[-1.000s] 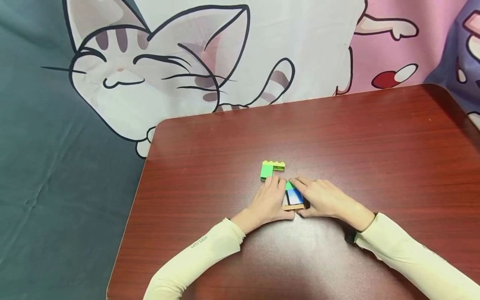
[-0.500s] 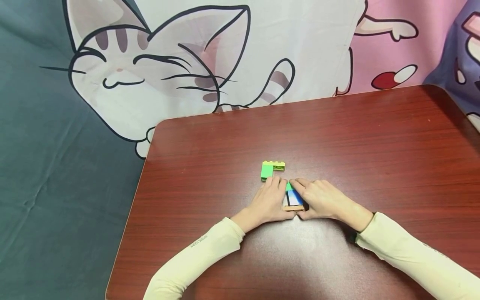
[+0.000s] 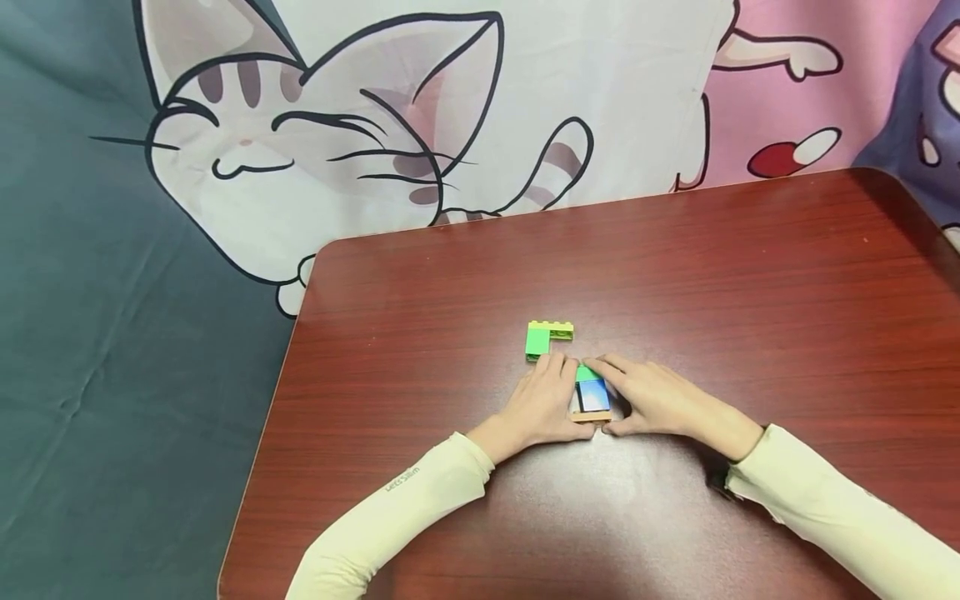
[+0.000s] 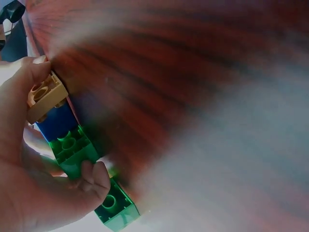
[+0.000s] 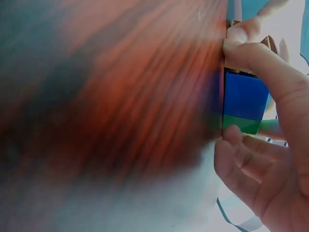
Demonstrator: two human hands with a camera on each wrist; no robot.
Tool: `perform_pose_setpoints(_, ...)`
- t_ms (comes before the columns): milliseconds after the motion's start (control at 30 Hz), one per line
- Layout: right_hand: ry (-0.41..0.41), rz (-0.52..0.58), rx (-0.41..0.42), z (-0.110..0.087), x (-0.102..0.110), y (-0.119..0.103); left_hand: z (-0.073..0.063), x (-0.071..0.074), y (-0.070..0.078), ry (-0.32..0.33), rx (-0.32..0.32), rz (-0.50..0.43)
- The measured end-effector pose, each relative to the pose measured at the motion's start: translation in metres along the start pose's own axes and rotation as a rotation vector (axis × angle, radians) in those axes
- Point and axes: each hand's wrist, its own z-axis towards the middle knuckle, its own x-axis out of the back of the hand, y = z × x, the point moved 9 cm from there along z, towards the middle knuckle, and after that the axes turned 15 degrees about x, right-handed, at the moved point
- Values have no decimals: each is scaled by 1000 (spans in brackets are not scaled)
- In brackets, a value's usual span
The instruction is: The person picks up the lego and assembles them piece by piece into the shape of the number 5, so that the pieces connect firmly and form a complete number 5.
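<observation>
In the head view, a short row of toy building bricks lies flat on the table between the two hands: a tan brick [image 3: 591, 417] nearest the person, a blue brick [image 3: 595, 397] in the middle and a green brick [image 3: 587, 373] at the far end. The left hand [image 3: 542, 402] grips the row from the left, thumb at the tan end and fingertips at the green end. From the other side the right hand [image 3: 660, 398] holds it likewise, its thumb by the tan brick [image 5: 235, 60] and its fingertips by the green brick [image 5: 243, 124].
Just beyond the left fingertips lies an L-shaped pair, a green brick [image 3: 537, 340] with a yellow-green brick [image 3: 561, 328] across its far end. Behind the wooden table [image 3: 450, 292] hangs a cloth [image 3: 622, 92] printed with cartoon animals.
The right hand has eased slightly away from the blue brick's side, so more of its top shows. The left hand keeps its place on the row, and the L-shaped pair is still.
</observation>
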Motion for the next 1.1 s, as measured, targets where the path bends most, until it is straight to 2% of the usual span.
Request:
perform_pose_setpoints(200,-20,-83,46,3,2,-6,0,-4,-3,-62,14,-114)
perform_pose_setpoints(400,-14,-103,54,4,0,-9,-1,-11,-9,-158,30,-243)
perform_pose_setpoints(500,-11,-131,62,5,-1,-10,0,-13,-10,-172,28,-262)
perform_pose_setpoints(633,-6,-174,75,5,-1,-13,0,-12,-9,-146,17,-223)
perform_pose_setpoints(867,11,-218,104,2,1,-19,-3,-6,0,-32,-53,-19)
perform_pose_setpoints(1100,15,-204,102,2,3,-19,-3,-1,1,27,-75,9)
